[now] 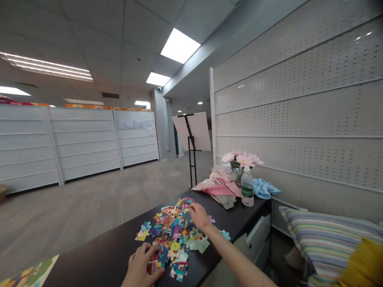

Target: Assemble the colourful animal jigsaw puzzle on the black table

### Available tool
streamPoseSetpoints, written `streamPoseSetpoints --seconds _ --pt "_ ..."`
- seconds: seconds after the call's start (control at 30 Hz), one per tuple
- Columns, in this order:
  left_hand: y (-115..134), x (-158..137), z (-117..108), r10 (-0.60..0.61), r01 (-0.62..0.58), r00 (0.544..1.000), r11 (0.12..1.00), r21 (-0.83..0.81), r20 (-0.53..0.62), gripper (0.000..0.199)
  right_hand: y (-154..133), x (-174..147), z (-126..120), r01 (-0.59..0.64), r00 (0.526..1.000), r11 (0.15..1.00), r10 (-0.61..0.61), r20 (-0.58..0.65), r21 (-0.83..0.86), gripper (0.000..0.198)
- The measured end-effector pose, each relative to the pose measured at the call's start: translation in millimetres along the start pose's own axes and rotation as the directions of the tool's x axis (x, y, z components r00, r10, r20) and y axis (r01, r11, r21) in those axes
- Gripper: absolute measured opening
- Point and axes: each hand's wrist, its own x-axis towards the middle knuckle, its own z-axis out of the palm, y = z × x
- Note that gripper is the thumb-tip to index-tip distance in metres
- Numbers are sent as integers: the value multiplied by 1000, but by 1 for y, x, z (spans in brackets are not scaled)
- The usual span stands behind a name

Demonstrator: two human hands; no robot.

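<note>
A loose heap of colourful jigsaw puzzle pieces (175,231) lies on a dark tabletop (107,243), many overlapping. My left hand (142,265) rests at the heap's near left side, its thumb and fingers apart around some pieces without gripping them. At the far right edge of the heap, my right hand (199,215) has its fingers bent together on a puzzle piece; its fingertips are partly hidden. A printed colourful sheet (32,273) shows at the table's lower left corner.
A plastic bottle (247,189), pink flowers (243,159), a pink cloth (224,187) and a blue cloth (265,188) stand or lie at the table's far right end. Drawers (257,237) sit below its right edge. Beside them is a striped cushion (326,235). An easel (192,159) stands beyond.
</note>
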Motion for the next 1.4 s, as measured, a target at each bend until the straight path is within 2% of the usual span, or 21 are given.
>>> streamPoseSetpoints --seconds 0.1,0.2,0.33,0.37,0.43,0.5,0.63,0.73,0.9,1.0,1.1,1.17,1.3,1.4 --pt "-10 -10 -2 -9 9 1000 1000 3 -22 42 44 -28 -27 -37 996 999 39 78 -28 39" --pt "-11 -17 -4 -35 36 999 999 11 -35 48 66 -58 -32 -32 987 998 41 158 -62 61" --pt "5 -15 -4 -50 50 999 998 -34 13 83 49 -72 -12 58 967 990 -24 255 -125 85" --pt "10 -14 -4 -44 45 999 998 -42 15 82 41 -70 -6 76 962 986 -34 269 -146 89" --pt "18 -16 -3 -30 29 999 998 -53 -19 65 27 -66 5 101 958 977 -44 284 -188 93" --pt "22 -22 -4 -7 3 998 998 -59 -68 48 20 -62 11 111 958 969 -45 285 -219 92" --pt "23 -39 -8 28 -35 991 998 -52 -129 35 23 -62 13 106 966 971 -51 253 -212 78" --pt "19 -47 -13 64 -71 986 996 -45 -153 33 24 -65 11 113 969 972 -63 239 -203 73" --pt "10 -47 -21 132 -146 975 987 -69 -180 43 19 -66 9 103 972 973 -54 229 -208 70" --pt "8 -43 -21 150 -169 971 981 -93 -188 36 19 -66 9 103 975 977 -61 214 -189 69" --pt "8 -29 -21 141 -172 962 978 -120 -235 21 20 -66 10 101 980 981 -68 188 -168 65" --pt "12 -11 -22 118 -167 949 975 -147 -293 15 21 -66 11 99 983 983 -73 166 -152 62" --pt "34 51 -20 113 -201 919 958 -203 -379 22 24 -66 14 93 989 988 -78 125 -121 58" --pt "59 100 -8 173 -266 919 936 -233 -354 23 25 -66 15 86 992 991 -75 104 -105 56"
